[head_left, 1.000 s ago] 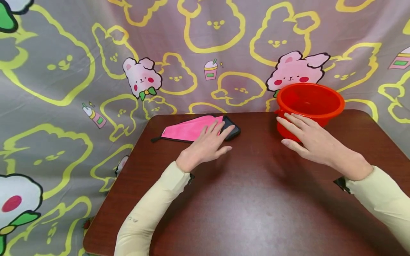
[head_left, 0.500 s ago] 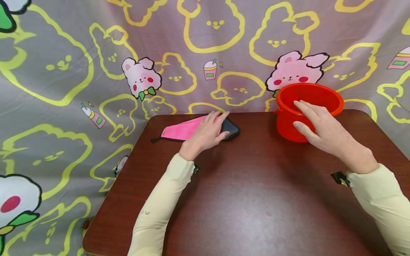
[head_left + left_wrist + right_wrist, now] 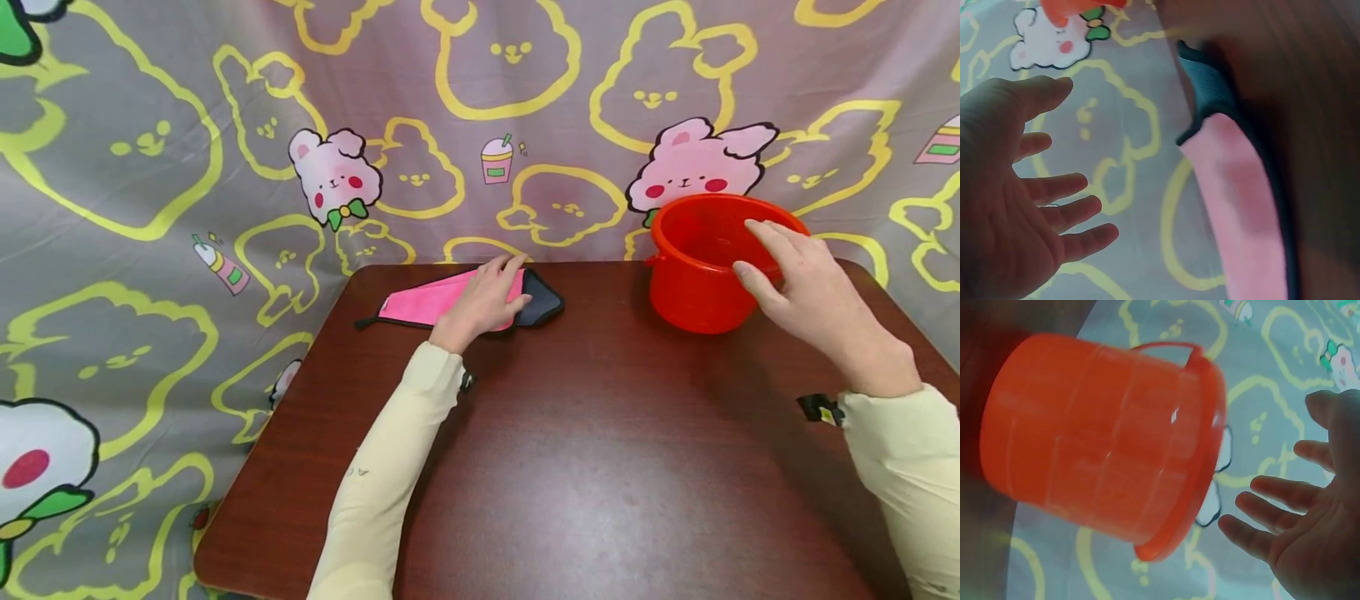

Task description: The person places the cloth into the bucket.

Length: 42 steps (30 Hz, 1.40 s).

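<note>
A flat pink fabric piece [image 3: 420, 304] with black edging and a dark blue-grey end lies at the back left of the table. Over it, in the head view, is my left hand [image 3: 483, 302], covering its middle. The left wrist view shows that hand [image 3: 1029, 200] apart from the pink fabric [image 3: 1241, 194], its fingers loosely spread around nothing. A red plastic bucket [image 3: 697, 292] stands upright at the back right. My right hand [image 3: 817, 304] overlaps its right rim in the head view. From the right wrist, its relaxed fingers show a gap to the bucket [image 3: 1097, 437].
Both things rest on a dark brown wooden table [image 3: 585, 467] with rounded corners. Behind and to the left hangs a grey curtain [image 3: 420, 83] printed with yellow outlines and bunny heads, close against the table's back edge.
My left hand has moved forward over the pink fabric. My right hand has shifted right, from the bucket's front left to its right rim. Bucket and fabric lie unmoved.
</note>
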Tool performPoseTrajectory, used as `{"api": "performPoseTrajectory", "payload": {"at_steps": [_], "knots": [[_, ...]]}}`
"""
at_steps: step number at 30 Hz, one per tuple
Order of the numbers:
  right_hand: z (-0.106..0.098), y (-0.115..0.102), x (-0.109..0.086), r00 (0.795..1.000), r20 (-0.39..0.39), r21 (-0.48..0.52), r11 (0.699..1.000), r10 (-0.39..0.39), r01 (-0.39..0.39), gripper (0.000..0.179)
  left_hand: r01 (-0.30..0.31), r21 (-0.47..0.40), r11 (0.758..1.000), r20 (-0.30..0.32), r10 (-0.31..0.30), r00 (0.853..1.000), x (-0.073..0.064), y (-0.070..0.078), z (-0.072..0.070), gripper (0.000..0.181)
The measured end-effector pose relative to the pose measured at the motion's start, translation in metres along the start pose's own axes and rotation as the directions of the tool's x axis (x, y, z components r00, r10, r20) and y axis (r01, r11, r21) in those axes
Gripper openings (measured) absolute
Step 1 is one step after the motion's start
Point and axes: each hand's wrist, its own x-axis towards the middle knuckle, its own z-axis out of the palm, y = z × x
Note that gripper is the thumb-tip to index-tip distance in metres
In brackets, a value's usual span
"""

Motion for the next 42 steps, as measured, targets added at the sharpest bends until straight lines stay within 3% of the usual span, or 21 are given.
{"api": "performPoseTrajectory", "payload": {"at_steps": [6, 13, 21, 25, 29, 33, 36, 42], "knots": [[0.001, 0.019, 0.001, 0.997, -0.023, 0.004, 0.998, 0.067, -0.067, 0.064, 0.086, -0.058, 0.995, 0.052, -0.083, 0.995, 0.006, -0.015, 0.01, 0.074], [0.008, 0.04, 0.0, 0.987, -0.053, 0.042, 0.988, 0.15, -0.148, 0.065, 0.127, 0.004, 0.992, 0.102, -0.126, 0.987, 0.01, -0.027, 0.021, 0.076], [0.013, 0.058, -0.001, 0.967, -0.012, 0.112, 0.961, 0.255, -0.252, 0.067, 0.155, 0.027, 0.987, 0.154, -0.158, 0.975, 0.011, -0.036, 0.029, 0.079], [0.014, 0.064, -0.001, 0.938, 0.058, 0.133, 0.928, 0.343, -0.347, 0.076, 0.178, 0.057, 0.982, 0.221, -0.186, 0.957, 0.009, -0.039, 0.031, 0.08], [0.015, 0.07, -0.004, 0.894, 0.163, 0.214, 0.87, 0.416, -0.444, 0.085, 0.192, 0.055, 0.98, 0.294, -0.2, 0.935, 0.008, -0.04, 0.035, 0.079], [0.021, 0.073, -0.006, 0.885, 0.192, 0.287, 0.838, 0.423, -0.463, 0.076, 0.194, 0.08, 0.978, 0.339, -0.21, 0.917, 0.007, -0.04, 0.04, 0.077], [0.027, 0.073, -0.005, 0.893, 0.149, 0.302, 0.84, 0.424, -0.45, 0.065, 0.19, 0.101, 0.976, 0.328, -0.213, 0.92, 0.008, -0.04, 0.043, 0.074], [0.031, 0.072, -0.003, 0.89, 0.109, 0.352, 0.82, 0.443, -0.451, 0.061, 0.137, 0.149, 0.979, 0.238, -0.17, 0.956, 0.007, -0.04, 0.046, 0.051]]}}
